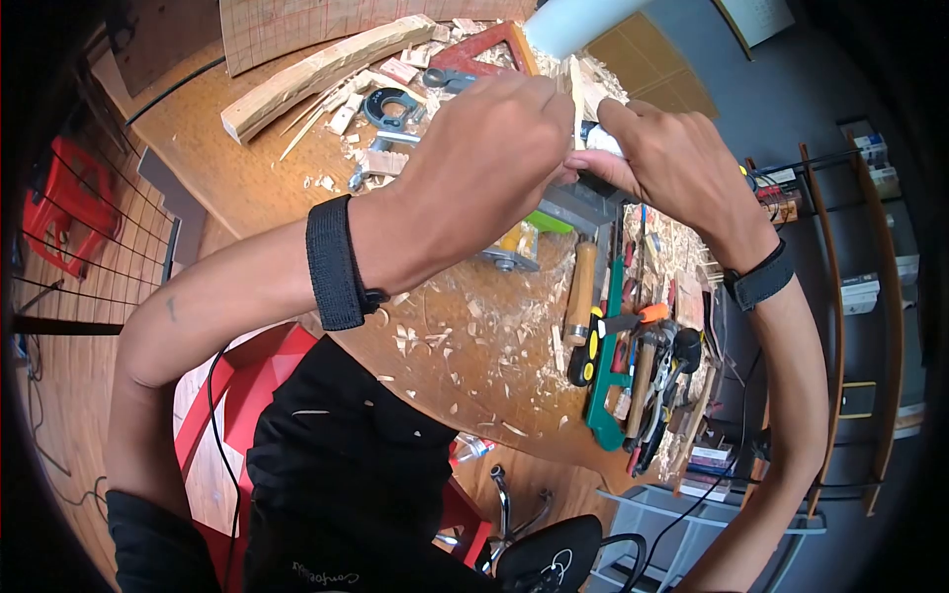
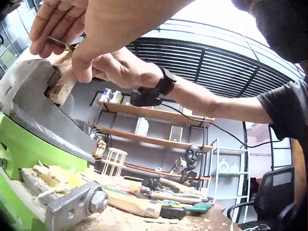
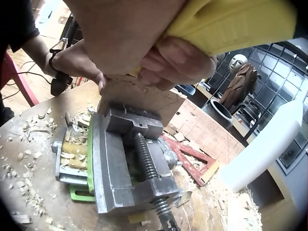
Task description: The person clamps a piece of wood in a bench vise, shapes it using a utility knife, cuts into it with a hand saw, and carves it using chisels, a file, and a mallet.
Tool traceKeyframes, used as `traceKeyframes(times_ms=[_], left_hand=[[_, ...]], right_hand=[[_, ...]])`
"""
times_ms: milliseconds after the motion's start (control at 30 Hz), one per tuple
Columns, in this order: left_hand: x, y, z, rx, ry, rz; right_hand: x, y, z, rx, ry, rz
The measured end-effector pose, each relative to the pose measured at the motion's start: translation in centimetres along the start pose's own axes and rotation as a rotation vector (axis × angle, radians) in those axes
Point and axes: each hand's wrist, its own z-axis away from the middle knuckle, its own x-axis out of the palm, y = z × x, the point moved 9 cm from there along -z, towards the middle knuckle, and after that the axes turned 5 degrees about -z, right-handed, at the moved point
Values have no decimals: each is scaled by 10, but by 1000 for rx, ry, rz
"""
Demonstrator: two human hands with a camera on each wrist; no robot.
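A piece of wood stands upright in the jaws of a metal bench vise with a green base. My left hand grips the wood's near edge, its thumb against the block in the left wrist view. Close to its fingers lies a thin metal strip. On the other side of the wood, my right hand is wrapped round a yellow handle, which fills the top of the right wrist view. I cannot tell the kind of tool, as its working end is hidden by the hand.
Chisels and hand tools lie right of the vise, beside a wooden handle. Beyond it are a curved wooden bar, a red triangular frame, and a white cylinder. Wood shavings litter the bench.
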Motion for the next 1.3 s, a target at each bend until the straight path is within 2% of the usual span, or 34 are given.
traceKeyframes(times_ms=[100,167,300,400,467,667,1067,1300], left_hand=[[1,1,-2,-5,-29,-33],[-6,6,-2,49,80,-50],[-4,11,3,106,101,-83],[-3,10,4,97,115,-65],[3,0,4,10,4,-2],[7,0,5,-2,-31,-13],[9,-3,1,-15,-75,11],[3,-1,1,4,-27,0]], right_hand=[[-2,-4,2,-23,29,19],[-4,-10,4,-24,57,50],[-4,-14,11,-27,62,81],[-8,-4,9,-24,140,112],[-4,5,4,-29,118,152],[-9,2,-2,-92,108,129],[-10,4,-10,-120,70,91],[-8,-3,-4,-86,41,111]])
